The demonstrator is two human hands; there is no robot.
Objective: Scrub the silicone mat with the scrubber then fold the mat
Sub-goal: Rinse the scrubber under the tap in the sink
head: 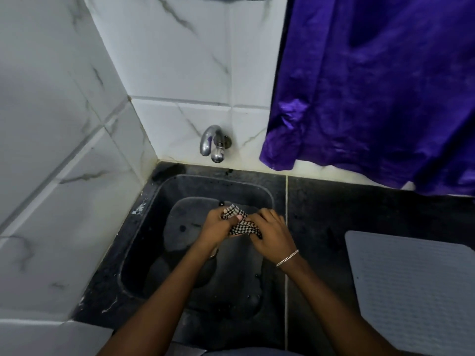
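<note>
Nearest to you, at right: the silicone mat (421, 286) lies flat on the dark counter (321, 217), pale grey, rounded corner visible, surface covered in a fine ribbed or dimpled texture. Its right and lower edges run out of view. It is unfolded, and well apart from both of your hands.

Your forearms reach forward over the black sink (159, 227) and converge above the basin. A silver chain bracelet (287, 258) sits on your right wrist.

Your left hand (218, 227) and right hand (272, 235) meet on the scrubber (244, 223), a black-and-white checked cloth-like piece, crumpled and bunched. Left fingers are curled around its upper end, the thumb pressing on top. Right fingers are closed on its lower end, knuckles up. The piece is stretched and twisted between the two grips, held above the basin, not touching it.

Beyond the hands: a chrome tap (214, 145) is mounted on white marbled wall tiles (180, 60). At far right, a purple cloth (380, 86) hangs down to the counter's back edge.
</note>
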